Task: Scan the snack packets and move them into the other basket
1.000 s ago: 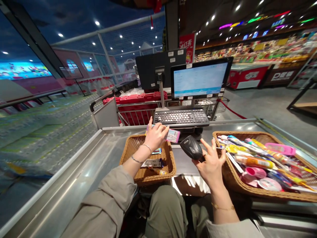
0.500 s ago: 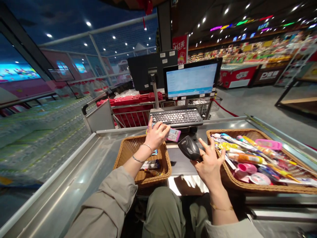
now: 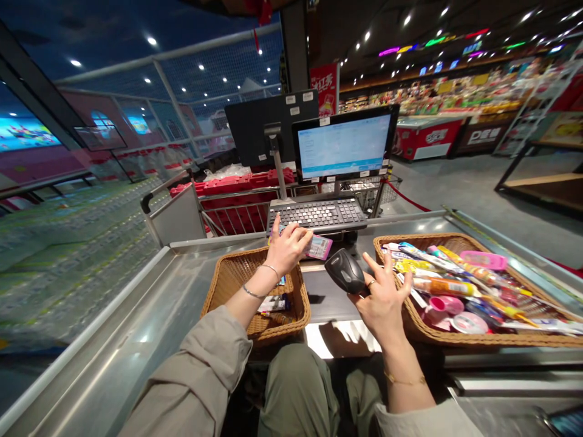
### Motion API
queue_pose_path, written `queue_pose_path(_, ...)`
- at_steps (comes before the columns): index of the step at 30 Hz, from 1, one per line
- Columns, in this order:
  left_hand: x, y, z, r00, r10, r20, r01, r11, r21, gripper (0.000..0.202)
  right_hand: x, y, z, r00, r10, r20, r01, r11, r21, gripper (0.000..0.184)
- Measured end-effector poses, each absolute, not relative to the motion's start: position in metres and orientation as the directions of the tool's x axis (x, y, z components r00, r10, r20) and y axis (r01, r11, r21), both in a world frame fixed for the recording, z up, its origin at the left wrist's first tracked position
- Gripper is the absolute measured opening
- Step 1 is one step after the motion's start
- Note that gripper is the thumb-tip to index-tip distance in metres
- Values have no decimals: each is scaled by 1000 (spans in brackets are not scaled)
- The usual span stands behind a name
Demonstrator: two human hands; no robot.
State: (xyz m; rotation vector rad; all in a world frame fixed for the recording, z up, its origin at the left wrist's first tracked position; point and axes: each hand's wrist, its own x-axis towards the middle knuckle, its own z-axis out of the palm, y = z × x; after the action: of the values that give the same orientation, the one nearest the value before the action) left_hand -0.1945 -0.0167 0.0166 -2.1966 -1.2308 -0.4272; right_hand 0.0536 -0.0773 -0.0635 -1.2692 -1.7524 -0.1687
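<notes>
My left hand (image 3: pixel 288 246) is closed on a flat pink-purple package (image 3: pixel 320 247) whose printed label faces up. It hangs over the far right corner of a wicker basket (image 3: pixel 210 297) with a few small packets (image 3: pixel 274 303) inside. A black barcode scanner (image 3: pixel 345 271) sits in my right hand (image 3: pixel 381 297), gripped near the thumb while several fingers spread outward. The scanner's head points left toward the package, a short gap apart. Beside my right hand, a larger wicker basket (image 3: pixel 455 338) holds toothbrush packs, tubes and pink plastic items (image 3: pixel 449 305).
A keyboard (image 3: pixel 319 215) and a lit monitor (image 3: pixel 344 145) stand beyond my hands, next to a second screen's dark back (image 3: pixel 268 130). The metal counter (image 3: pixel 155 328) has raised edges. Behind it is a cart (image 3: pixel 175 212) with red contents.
The view has shifted slightly, so baskets and screens appear a little further left. Both hands keep nearly the same pose, still holding the package and the scanner.
</notes>
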Motion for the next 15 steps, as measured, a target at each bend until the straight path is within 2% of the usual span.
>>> queue_pose_path(15, -193, -17, 16, 539, 660, 523, 842, -404, -357, 49, 54, -79, -62, -1, 673, 739, 799, 445, -405, 28)
